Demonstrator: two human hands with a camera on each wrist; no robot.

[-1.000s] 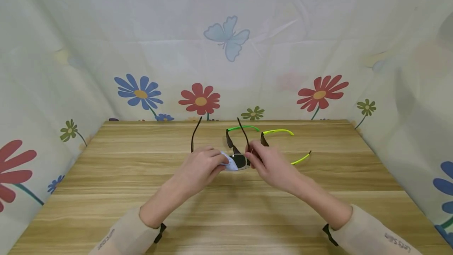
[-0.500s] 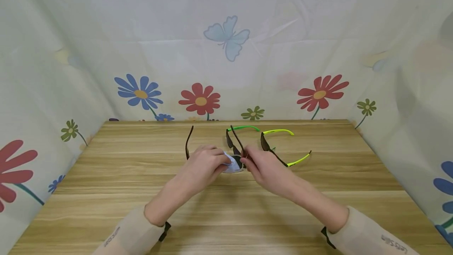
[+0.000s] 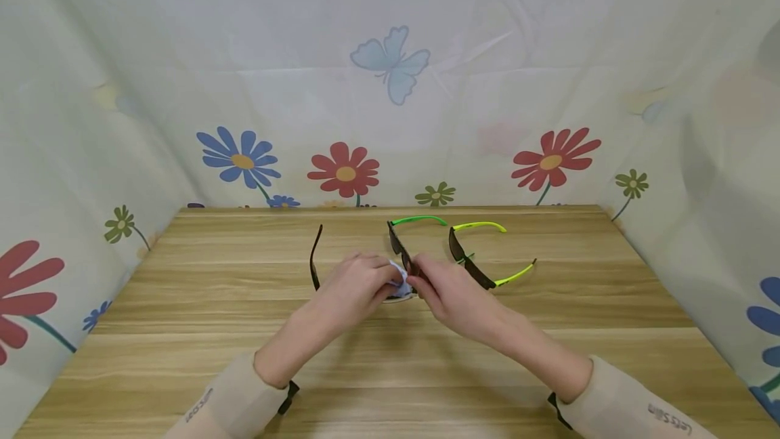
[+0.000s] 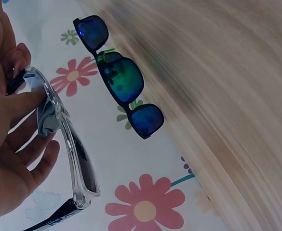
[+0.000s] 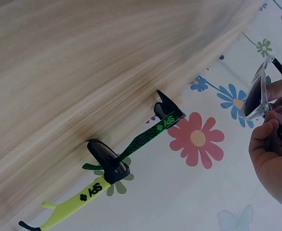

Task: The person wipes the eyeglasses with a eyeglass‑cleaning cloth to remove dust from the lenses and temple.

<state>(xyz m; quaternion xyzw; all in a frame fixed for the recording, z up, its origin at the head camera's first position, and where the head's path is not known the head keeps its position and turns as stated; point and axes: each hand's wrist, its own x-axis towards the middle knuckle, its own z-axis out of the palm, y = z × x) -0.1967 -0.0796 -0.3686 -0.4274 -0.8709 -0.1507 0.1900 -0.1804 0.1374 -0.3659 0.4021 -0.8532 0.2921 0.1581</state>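
Left forearm [image 3: 291,349] and right forearm [image 3: 545,356] slant inward; the left grip [image 3: 359,288] pinches with thumb and bent fingers, just beside the right grip [image 3: 453,295], likewise pinching.

Cloth [image 4: 47,118] against glasses [image 4: 85,166], other sunglasses [image 3: 479,274] on table [image 3: 183,276]

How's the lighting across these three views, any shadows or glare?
Head view: soft, even light, faint shadows on the table under the left hand and right hand; left wrist view: dimmer, blue-green sheen on the tabletop sunglasses, pale highlights along the held sunglasses' clear frame; right wrist view: also dim, but lettering on the yellow temple arm stays legible.
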